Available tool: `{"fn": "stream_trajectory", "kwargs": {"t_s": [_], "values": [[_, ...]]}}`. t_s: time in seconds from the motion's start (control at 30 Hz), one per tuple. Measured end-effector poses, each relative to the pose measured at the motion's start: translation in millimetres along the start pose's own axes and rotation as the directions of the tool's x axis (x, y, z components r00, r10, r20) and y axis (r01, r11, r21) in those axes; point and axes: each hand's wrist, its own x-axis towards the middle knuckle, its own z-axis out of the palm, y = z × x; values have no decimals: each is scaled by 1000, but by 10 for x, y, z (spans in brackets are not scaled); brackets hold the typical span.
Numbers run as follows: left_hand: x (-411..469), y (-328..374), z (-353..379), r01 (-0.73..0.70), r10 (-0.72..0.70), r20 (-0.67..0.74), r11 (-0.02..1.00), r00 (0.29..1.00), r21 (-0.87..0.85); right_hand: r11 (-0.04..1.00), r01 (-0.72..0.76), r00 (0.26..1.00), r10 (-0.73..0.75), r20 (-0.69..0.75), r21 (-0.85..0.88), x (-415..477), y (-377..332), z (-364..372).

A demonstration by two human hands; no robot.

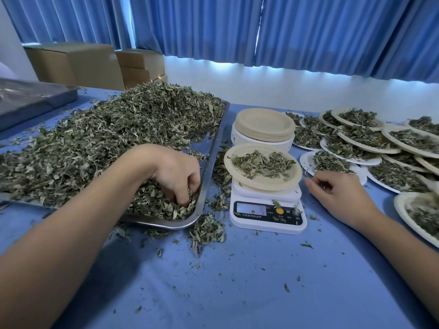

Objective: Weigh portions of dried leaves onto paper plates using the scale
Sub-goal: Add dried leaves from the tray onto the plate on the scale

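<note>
Left grip [177, 176] curled round leaves [118, 129] at tray [215, 148] near-right corner, right grip [337, 193] loose, empty, beside scale [266, 210]

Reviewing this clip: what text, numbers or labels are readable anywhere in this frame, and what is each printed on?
"M": on the scale front panel, right of the orange button.
Display: washed out, no digits readable.
Chinese line below the display and small button labels: too blurred to read.
Cardboard boxes: no print visible.
</note>
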Motion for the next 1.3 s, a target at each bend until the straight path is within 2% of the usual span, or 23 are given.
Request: {"fn": "stream_trajectory", "kwargs": {"t_s": [0.23,0.5,0.63,0.73,0.8,0.87,1.0,1.1,1.17,1.2,1.23,1.3], "values": [[35,-136,-92,19,-47,-209,991,977,-135,1000,2,1000,-2,0,15,5,-5,-4],[-59,-228,-348,21,-86,-457,989,885,-146,999,26,1000,-26,3,32,9,-10,-9],[-16,14,-365,-105,-72,-543,951,837,-289,999,39,999,-40,4,34,14,2,-11],[63,300,-419,-293,-41,-582,834,812,-467,998,37,999,-37,8,42,21,21,-11],[157,511,-415,-357,-11,-569,768,822,-531,998,39,999,-40,11,45,16,25,-11],[260,701,-375,-368,34,-505,727,863,-579,998,43,999,-43,11,44,11,37,-9],[378,719,-356,-372,107,-466,766,878,-524,998,41,999,-41,3,37,15,64,0],[359,512,-393,-373,26,-563,775,826,-511,998,45,999,-45,0,38,14,70,4],[351,319,-409,-305,-18,-636,867,771,-394,998,42,999,-42,1,38,15,63,2],[349,214,-417,-234,-17,-637,922,771,-308,998,40,999,-40,1,39,15,60,2],[338,119,-426,-144,-19,-593,963,805,-227,999,38,999,-38,2,39,16,58,0],[331,-24,-409,16,-63,-399,993,915,-120,999,34,999,-34,7,43,11,56,-1]]}}
